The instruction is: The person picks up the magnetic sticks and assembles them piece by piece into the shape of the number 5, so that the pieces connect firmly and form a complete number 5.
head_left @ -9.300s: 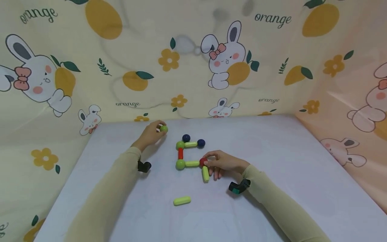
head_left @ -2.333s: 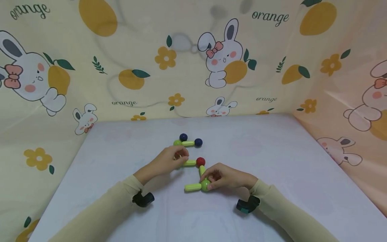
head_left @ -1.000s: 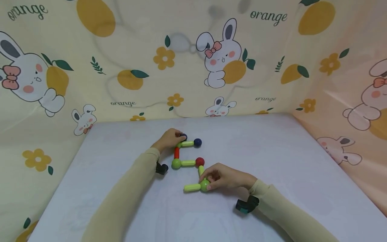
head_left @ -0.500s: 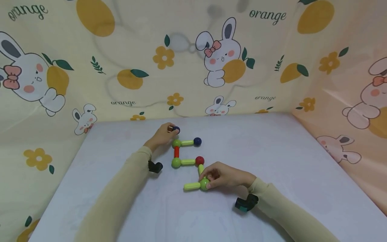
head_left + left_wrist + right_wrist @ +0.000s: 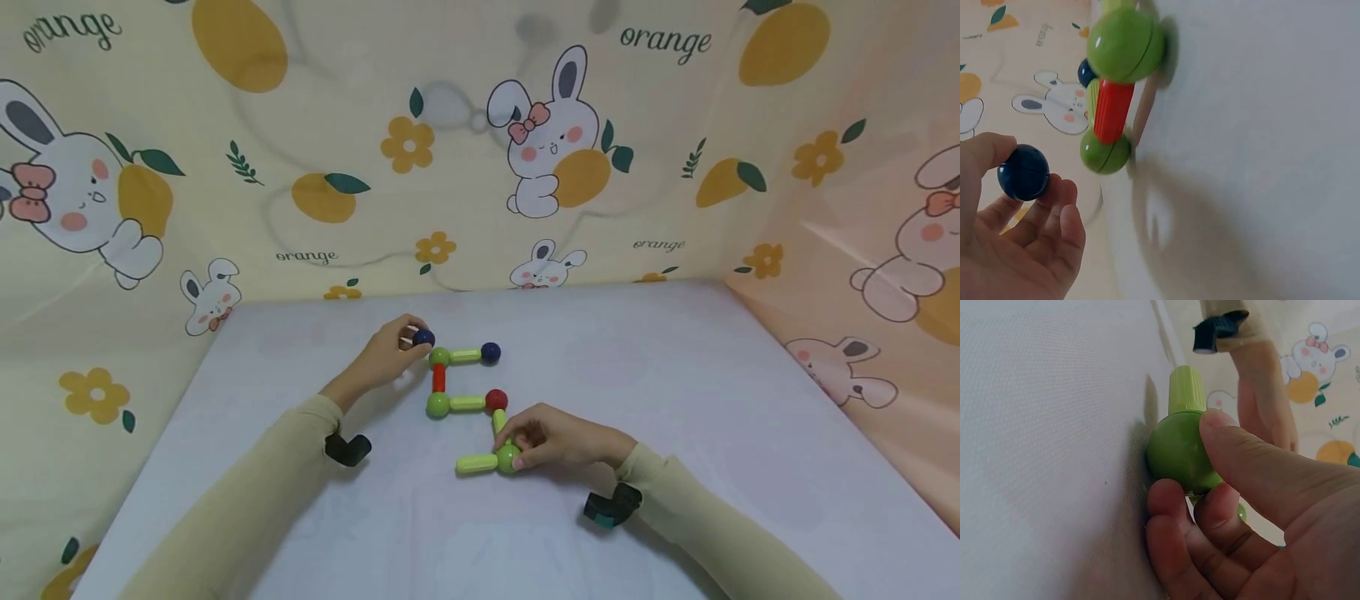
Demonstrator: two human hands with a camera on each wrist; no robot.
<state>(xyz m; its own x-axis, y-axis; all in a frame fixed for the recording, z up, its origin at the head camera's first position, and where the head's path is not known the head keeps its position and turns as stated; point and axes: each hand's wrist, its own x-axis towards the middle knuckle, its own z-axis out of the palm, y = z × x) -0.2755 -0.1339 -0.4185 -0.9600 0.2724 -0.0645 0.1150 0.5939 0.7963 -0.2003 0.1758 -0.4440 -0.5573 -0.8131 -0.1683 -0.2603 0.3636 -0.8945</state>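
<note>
Between thumb and fingers, my left hand [image 5: 386, 354] pinches a dark blue ball [image 5: 1024, 173], held up off the table beside the far-left green ball [image 5: 439, 357]. My right hand [image 5: 562, 435] pinches the nearest green ball [image 5: 1179, 450], where two light green rods meet. From that ball one rod [image 5: 477, 464] points left and another runs back to a red ball [image 5: 497, 401]. A further light green rod [image 5: 467, 403] links the red ball to a middle green ball [image 5: 438, 406]. A red rod [image 5: 1113, 111] joins the two left green balls.
A second dark blue ball [image 5: 491, 353] ends the far light green rod [image 5: 465, 356]. The chain lies on a white table [image 5: 675, 417], with a printed rabbit-and-orange cloth [image 5: 465, 192] behind it. Black cameras are strapped to both wrists.
Since a second ago, the left hand has lifted the blue ball away from behind the far green ball and brought it round to that ball's left. The right hand keeps its grip, unmoved.
</note>
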